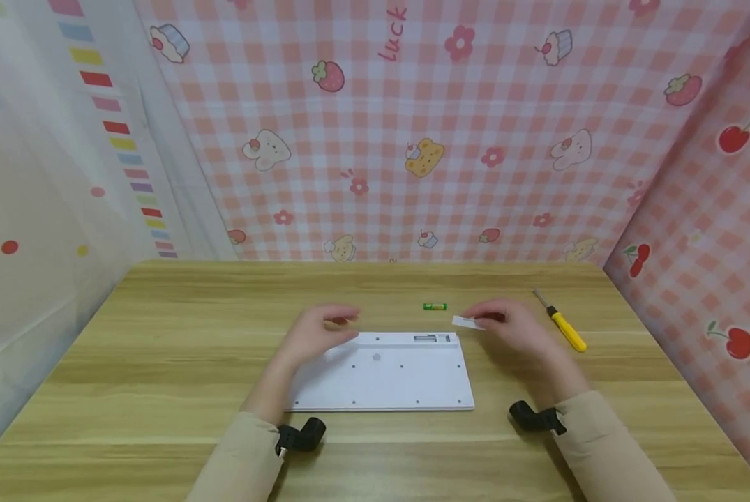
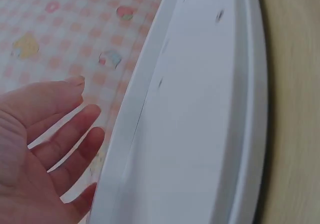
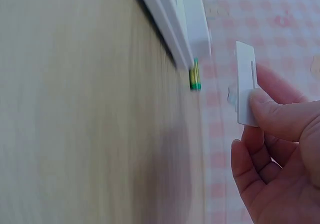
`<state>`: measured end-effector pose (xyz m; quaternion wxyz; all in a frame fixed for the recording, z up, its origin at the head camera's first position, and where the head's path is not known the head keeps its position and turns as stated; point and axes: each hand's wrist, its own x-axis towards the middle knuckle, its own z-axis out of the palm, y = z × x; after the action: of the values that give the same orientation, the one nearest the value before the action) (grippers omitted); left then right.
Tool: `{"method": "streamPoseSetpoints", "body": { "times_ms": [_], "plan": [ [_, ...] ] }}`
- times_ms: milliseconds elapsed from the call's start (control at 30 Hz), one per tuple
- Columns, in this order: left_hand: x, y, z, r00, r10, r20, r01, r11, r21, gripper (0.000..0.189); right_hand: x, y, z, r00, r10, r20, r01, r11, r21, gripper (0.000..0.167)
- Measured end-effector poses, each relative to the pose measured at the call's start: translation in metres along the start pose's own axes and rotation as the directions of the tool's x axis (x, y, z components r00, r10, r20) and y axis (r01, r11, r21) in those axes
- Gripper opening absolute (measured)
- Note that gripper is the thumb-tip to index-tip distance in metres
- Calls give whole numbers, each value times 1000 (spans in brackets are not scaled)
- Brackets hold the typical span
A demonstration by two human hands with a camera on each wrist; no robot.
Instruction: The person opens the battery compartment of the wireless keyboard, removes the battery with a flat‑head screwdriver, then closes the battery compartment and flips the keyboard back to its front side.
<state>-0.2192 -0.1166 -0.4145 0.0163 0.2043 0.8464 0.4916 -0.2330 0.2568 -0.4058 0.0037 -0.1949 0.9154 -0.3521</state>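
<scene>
A white keyboard lies underside up on the table, screw holes showing. At its far right corner the battery compartment is uncovered. My right hand pinches a thin white battery cover between thumb and fingers, just beyond that corner. My left hand is at the keyboard's far left edge, fingers loosely bent and apart with nothing between them. In the left wrist view, the left hand appears beside the keyboard. A green battery lies behind the keyboard, left of the right hand.
A screwdriver with a yellow handle lies on the wooden table, right of the right hand. A checked cloth hangs behind the table, with more cloth at both sides. Each wrist wears a black camera mount.
</scene>
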Motion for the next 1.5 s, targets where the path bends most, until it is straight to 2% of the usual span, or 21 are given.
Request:
{"method": "streamPoseSetpoints", "body": {
  "times_ms": [200, 433, 533, 733, 900, 1200, 1500],
  "plan": [
    [-17, -18, -27, 999, -24, -30, 24, 1000, -14, 42, 5, -16, 13, 997, -63, 34, 61, 996, 60, 24],
    [-27, -28, -37, 999, -52, 5, 52, 997, -49, 46, 9, -31, 26, 995, -71, 66, 66, 995, 77, 25],
    [-28, -32, -38, 997, -70, 17, 71, 995, -70, 44, 10, -36, 32, 994, -76, 79, 71, 995, 67, 25],
    [-29, -37, -36, 988, -150, 35, 153, 982, -113, 41, 14, -40, 39, 990, -82, 114, 78, 996, 42, 24],
    [-28, -39, -35, 984, -175, 45, 179, 971, -157, 38, 17, -39, 40, 990, -46, 132, 42, 999, 27, 23],
    [-27, -41, -32, 977, -211, 35, 214, 968, -130, 34, 21, -39, 40, 984, -41, 175, 41, 999, 4, 24],
    [-25, -41, -30, 972, -236, -1, 235, 966, -104, 31, 24, -40, 39, 979, 2, 203, -7, 1000, 21, 25]
  ]
}}
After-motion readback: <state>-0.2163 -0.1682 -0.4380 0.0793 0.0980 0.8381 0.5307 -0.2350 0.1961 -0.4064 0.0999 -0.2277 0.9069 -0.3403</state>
